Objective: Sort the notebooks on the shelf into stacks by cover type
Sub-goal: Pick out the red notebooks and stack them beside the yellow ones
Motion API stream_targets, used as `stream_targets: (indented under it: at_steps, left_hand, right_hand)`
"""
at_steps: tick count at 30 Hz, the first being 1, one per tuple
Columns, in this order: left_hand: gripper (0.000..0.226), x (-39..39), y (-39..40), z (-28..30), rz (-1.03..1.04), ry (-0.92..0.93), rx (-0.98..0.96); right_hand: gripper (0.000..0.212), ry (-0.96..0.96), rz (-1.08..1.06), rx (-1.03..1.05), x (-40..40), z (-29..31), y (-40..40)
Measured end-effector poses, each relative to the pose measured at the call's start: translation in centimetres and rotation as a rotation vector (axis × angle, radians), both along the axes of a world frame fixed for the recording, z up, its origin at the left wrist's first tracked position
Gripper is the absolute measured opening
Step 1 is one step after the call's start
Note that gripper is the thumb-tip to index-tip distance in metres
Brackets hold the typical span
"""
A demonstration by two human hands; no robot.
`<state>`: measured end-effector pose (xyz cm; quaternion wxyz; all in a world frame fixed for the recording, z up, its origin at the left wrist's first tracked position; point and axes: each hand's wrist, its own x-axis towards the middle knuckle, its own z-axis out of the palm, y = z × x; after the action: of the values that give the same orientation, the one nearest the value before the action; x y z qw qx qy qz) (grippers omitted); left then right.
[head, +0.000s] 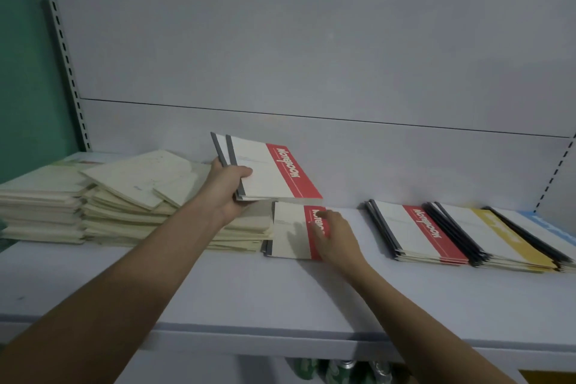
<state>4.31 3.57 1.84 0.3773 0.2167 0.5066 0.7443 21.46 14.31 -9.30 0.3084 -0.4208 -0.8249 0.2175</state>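
**Red-band notebooks mid-sort**

At 5 o'clock, right hand (335,235) resting relaxed fingers on a red-band notebook (294,229) lying flat on the shelf (280,296). At 12 o'clock, left hand (230,188) pinching two held notebooks (271,170) by the spine edge. Likely light, thin, floppy, slick-covered; best gripped near the spine. Sorted stacks (417,232) at 3 o'clock, cream pile (124,196) at 9.

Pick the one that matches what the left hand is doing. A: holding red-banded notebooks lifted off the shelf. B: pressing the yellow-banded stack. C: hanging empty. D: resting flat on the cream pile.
A: the left hand grips red-banded notebooks by their grey spines, raised above the shelf.
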Motion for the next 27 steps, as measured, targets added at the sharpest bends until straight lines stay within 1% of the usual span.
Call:
stream_targets:
  at_steps: [2, 3, 5, 6, 8, 9, 12, 13, 15, 17, 18, 20, 23, 24, 25, 27]
  left_hand:
    - [0.051, -0.5, -0.1, 0.0, -0.003, -0.016, -0.002]
    - [0.052, -0.6, -0.1, -0.2, -0.016, -0.022, -0.005]
    - [0.052, -0.6, 0.0, -0.5, -0.023, -0.033, -0.021]
    - [0.052, -0.5, 0.0, -0.5, -0.025, -0.035, -0.025]
    - [0.052, -0.3, 0.2, -0.4, -0.026, -0.03, -0.023]
    - [0.052, -0.1, 0.2, -0.2, -0.027, -0.025, -0.021]
    - [0.051, 0.4, 0.4, 0.4, -0.023, -0.019, -0.014]
    - [0.051, 0.6, 0.4, 0.6, -0.032, -0.008, -0.017]
    - [0.05, 0.6, 0.3, 1.0, -0.036, 0.021, -0.016]
    - [0.048, 0.4, 0.1, 1.0, -0.028, 0.033, -0.01]
    - [0.048, 0.2, -0.2, 0.7, -0.027, 0.032, -0.006]
    - [0.05, -0.4, -0.7, 0.1, -0.04, 0.038, 0.002]
    - [0.048, -0.3, -1.2, -0.8, -0.089, 0.065, -0.024]
    - [0.046, 0.0, -1.2, -1.0, -0.113, 0.081, -0.042]
    - [0.045, 0.5, -1.1, -1.2, -0.137, 0.092, -0.054]
    - [0.043, 1.7, -0.6, -1.5, -0.176, 0.113, -0.058]
  right_hand:
    - [0.054, -0.238, 0.17, 0.044, -0.4, -0.4, -0.5]
    - [0.059, -0.349, 0.243, 0.064, -0.5, -0.4, -0.7]
    - [0.059, -0.495, 0.305, 0.076, -0.8, -0.3, -0.8]
    - [0.056, -0.52, 0.288, 0.086, -0.9, -0.1, -0.8]
    - [0.049, -0.566, 0.257, 0.174, -1.2, 0.0, -0.5]
    - [0.05, -0.578, 0.256, 0.197, -1.3, 0.3, -0.5]
    - [0.061, -0.558, 0.267, 0.145, -1.1, 1.0, 0.1]
    - [0.057, -0.571, 0.27, 0.159, -0.9, 1.3, 0.2]
    - [0.042, -0.594, 0.268, 0.248, -0.3, 1.5, 0.7]
    - [0.029, -0.524, 0.242, 0.304, 0.6, 1.3, 1.1]
    - [0.023, -0.454, 0.212, 0.317, 1.3, 1.1, 1.3]
    - [0.017, -0.242, 0.093, 0.281, 2.8, 0.9, 2.1]
    - [0.025, 0.205, -0.141, 0.124, 4.8, 1.9, 2.6]
    - [0.029, 0.315, -0.187, 0.087, 5.1, 2.5, 2.5]
    - [0.032, 0.38, -0.213, 0.075, 5.2, 3.2, 2.3]
    - [0.032, 0.407, -0.198, 0.121, 5.0, 5.1, 1.7]
